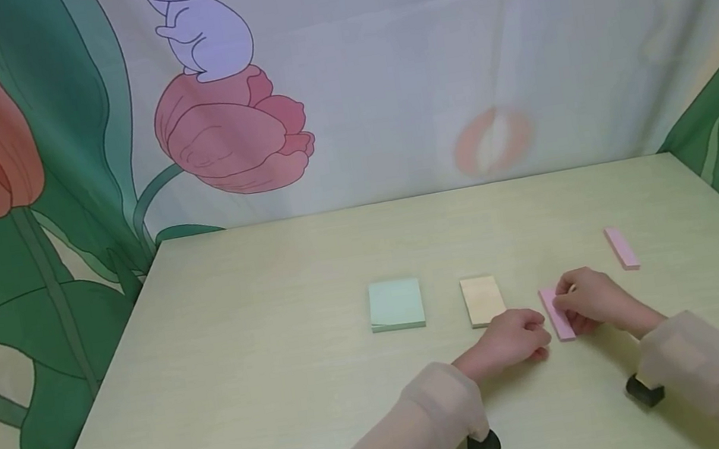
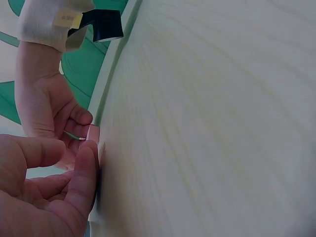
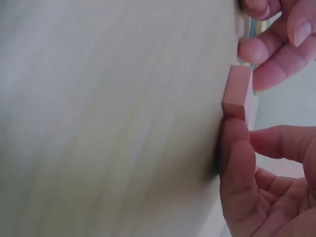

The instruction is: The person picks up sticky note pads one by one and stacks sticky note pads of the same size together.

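Observation:
A narrow pink sticky-note pad (image 1: 555, 318) lies flat on the table between the two hands. At its right long side, my right hand (image 1: 589, 299) has curled fingers, one fingertip over the top and others low against the edge. In the right wrist view the pad's end (image 3: 237, 89) shows just beyond these fingertips. My left hand (image 1: 512, 337) is just left of the pad, loosely curled, with nothing held. Its fingertips point toward the pad. Behind the left hand lies a pale yellow sticky-note pad (image 1: 483, 299), its near right corner partly covered.
A square mint-green sticky-note pad (image 1: 396, 304) lies left of the yellow one. Another narrow pink pad (image 1: 622, 247) is farther back on the right. The light wood-grain table (image 1: 232, 396) meets a printed curtain (image 1: 383, 98) at its back edge. Black cameras hang under both sleeves.

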A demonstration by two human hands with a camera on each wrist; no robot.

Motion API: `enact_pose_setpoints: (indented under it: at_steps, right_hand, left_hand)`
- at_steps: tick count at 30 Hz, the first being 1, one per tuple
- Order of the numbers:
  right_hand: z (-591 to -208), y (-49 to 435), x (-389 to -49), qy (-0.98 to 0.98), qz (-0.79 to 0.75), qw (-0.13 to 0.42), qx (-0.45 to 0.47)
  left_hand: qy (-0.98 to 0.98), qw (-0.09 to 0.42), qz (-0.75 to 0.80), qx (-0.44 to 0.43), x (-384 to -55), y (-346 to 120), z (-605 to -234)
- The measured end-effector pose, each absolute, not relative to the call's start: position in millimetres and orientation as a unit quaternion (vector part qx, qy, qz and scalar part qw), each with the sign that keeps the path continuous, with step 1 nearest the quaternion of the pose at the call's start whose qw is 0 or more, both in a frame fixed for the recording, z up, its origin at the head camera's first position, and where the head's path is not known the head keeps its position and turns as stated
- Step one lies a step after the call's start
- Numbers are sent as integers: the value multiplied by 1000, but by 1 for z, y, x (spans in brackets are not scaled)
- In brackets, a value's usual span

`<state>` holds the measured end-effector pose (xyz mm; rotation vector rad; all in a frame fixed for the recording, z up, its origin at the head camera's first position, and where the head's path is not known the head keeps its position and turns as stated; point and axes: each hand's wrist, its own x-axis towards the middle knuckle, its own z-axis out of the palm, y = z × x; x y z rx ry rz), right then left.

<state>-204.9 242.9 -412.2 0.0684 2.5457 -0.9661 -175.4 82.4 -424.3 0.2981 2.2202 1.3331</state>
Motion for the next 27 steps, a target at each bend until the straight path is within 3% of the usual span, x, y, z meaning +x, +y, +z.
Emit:
enact_pose_setpoints:
  at_steps: [15, 27]
  right_hand:
    - [-413, 232, -204, 908, -353, 223, 36]
    - [-416, 229, -203, 900, -371, 225, 31]
  left_hand:
    - [820, 273, 494, 95, -173, 81, -421]
    - [833, 243, 485, 111, -171, 78, -420]
